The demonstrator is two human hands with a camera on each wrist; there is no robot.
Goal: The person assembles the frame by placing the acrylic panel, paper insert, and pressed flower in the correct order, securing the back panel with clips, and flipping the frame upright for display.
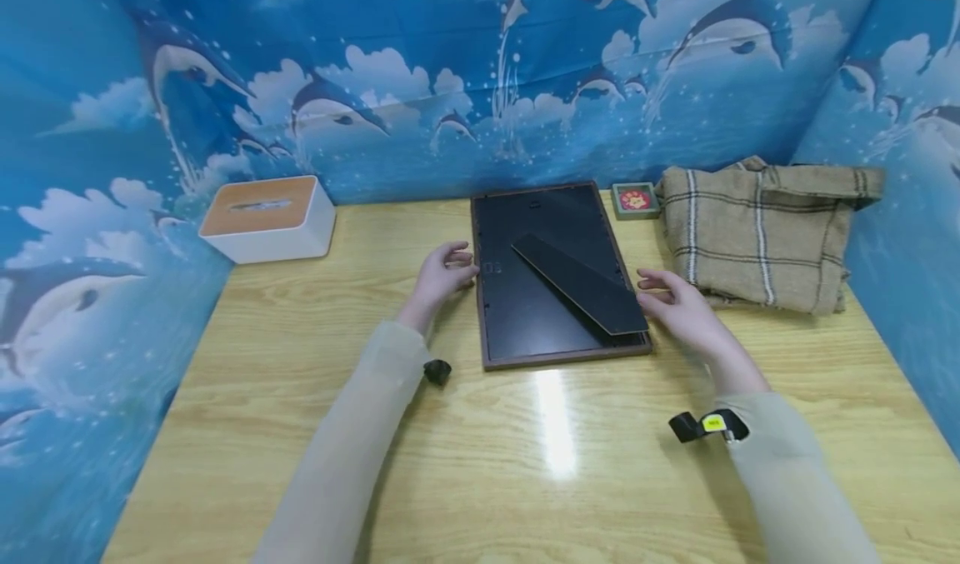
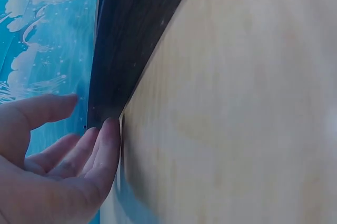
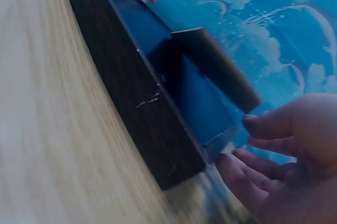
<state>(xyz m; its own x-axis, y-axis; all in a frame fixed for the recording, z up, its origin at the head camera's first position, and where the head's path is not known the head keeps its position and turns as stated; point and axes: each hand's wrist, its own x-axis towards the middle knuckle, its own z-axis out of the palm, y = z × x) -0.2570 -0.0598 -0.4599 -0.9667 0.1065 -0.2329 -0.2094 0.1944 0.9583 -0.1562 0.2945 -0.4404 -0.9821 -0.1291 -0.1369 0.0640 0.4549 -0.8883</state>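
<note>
A picture frame (image 1: 536,314) lies face down on the table, its black back up and its easel stand (image 1: 581,285) slanting across it, the wide end lifted. My left hand (image 1: 442,277) is at the frame's left edge, fingers loosely bent and thumb apart from them; in the left wrist view the fingertips (image 2: 109,126) meet or nearly meet the frame's side. On the other side my right hand (image 1: 678,306) is beside the right edge. Its thumb (image 3: 263,121) is close to the stand's end and its other fingers are near the frame's corner; contact is unclear.
A white tissue box (image 1: 296,235) with a wood-toned lid stands at the back left. Right of the frame are a small green-framed picture (image 1: 635,201) and a folded plaid cloth (image 1: 757,239). Dolphin-print curtain (image 1: 420,89) hangs behind the wooden table (image 1: 480,464).
</note>
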